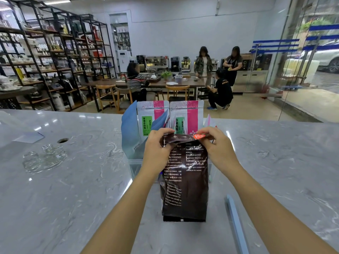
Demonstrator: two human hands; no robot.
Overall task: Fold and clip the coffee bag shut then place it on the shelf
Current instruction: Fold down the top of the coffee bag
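A dark brown coffee bag [185, 182] with white print stands upright on the marble counter [73, 189] in front of me. Its top edge is bent over toward me. My left hand [158, 145] pinches the left end of that folded top. My right hand [214, 142] pinches the right end, where an orange patch shows at the corner. A long pale blue clip [236, 224] lies flat on the counter to the right of the bag, untouched.
Behind the bag a clear plastic bin [134, 166] holds several pink-and-white and blue pouches [154, 118]. Clear glassware [44, 158] sits on the counter at left. Black metal shelves [55, 61] line the left wall. Several people are around a long table [157, 82] beyond the counter.
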